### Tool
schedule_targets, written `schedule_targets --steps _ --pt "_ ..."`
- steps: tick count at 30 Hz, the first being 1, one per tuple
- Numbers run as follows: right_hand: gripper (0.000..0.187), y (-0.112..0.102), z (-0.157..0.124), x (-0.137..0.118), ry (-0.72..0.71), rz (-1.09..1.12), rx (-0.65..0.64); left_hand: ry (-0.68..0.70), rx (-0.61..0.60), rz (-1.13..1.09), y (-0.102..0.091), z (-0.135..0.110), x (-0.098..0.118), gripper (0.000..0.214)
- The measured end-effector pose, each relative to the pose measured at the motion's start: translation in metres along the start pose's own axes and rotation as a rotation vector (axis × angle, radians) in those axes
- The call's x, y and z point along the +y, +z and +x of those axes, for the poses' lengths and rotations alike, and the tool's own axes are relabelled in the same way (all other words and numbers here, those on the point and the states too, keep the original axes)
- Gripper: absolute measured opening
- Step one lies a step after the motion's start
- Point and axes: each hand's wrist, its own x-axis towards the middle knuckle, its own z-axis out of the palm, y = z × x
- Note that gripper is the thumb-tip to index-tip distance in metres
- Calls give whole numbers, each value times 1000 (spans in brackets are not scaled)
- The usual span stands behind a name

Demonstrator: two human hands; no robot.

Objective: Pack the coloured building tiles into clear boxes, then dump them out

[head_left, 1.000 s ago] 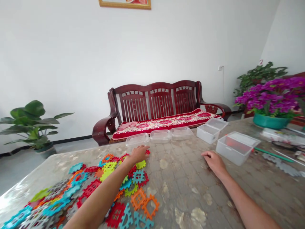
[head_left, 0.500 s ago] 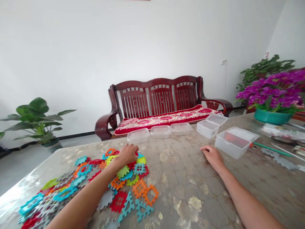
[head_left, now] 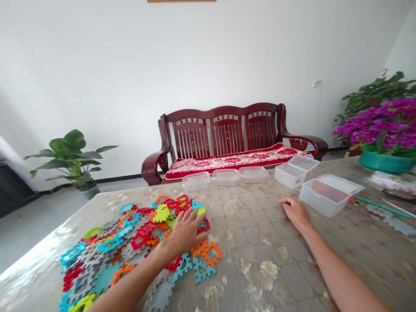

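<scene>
My left hand (head_left: pixel 187 229) lies over the right side of a pile of coloured toothed plastic building pieces (head_left: pixel 112 244), palm down with fingers spread. The pieces are red, orange, blue, grey and lime, many with cut-out windows. Just right of that hand, an orange square-holed piece (head_left: pixel 212 254) and a blue triangular piece (head_left: pixel 203 269) lie flat. My right hand (head_left: pixel 296 212) rests on the table near the front clear plastic box (head_left: pixel 325 197), apart from it. Its fingers are curled with the index finger pointing left, and nothing shows in them.
Three shallow clear lids (head_left: pixel 225 177) line the table's far edge. Another open clear box (head_left: pixel 290 175) stands behind the front one. At right are a green stick (head_left: pixel 383 206), grey toothed pieces (head_left: pixel 391 219) and a teal flower pot (head_left: pixel 386 162). A wooden bench (head_left: pixel 224 130) stands beyond.
My left hand has come nearer and right across the pile, its fingers now spread flat. My right hand stays by the box. The view has turned slightly left.
</scene>
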Motion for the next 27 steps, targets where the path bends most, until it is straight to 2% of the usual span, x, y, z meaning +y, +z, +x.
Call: schedule_targets --steps 2,4,9,16,20,23,25,27 --pt "30 0 0 0 4 -15 -1 -16 1 3 8 1 12 56" --pt "30 -1 -1 -1 9 -22 0 -6 -22 11 7 5 15 46" --pt "29 0 -1 0 -1 -22 6 34 -36 32 -6 11 14 29" --pt "31 -1 1 -1 -3 -22 -10 8 67 29 -15 -1 4 27" --pt "32 -2 0 -1 26 -35 -17 -56 184 -40 -32 -7 -15 25" --pt "31 -1 1 1 25 -38 -14 -141 247 -83 -46 -11 -39 25" --pt "31 0 2 2 25 -38 -18 -235 254 -78 -52 -17 -60 29" --pt "31 0 2 3 21 -34 -20 -396 192 -54 -55 -25 -79 32"
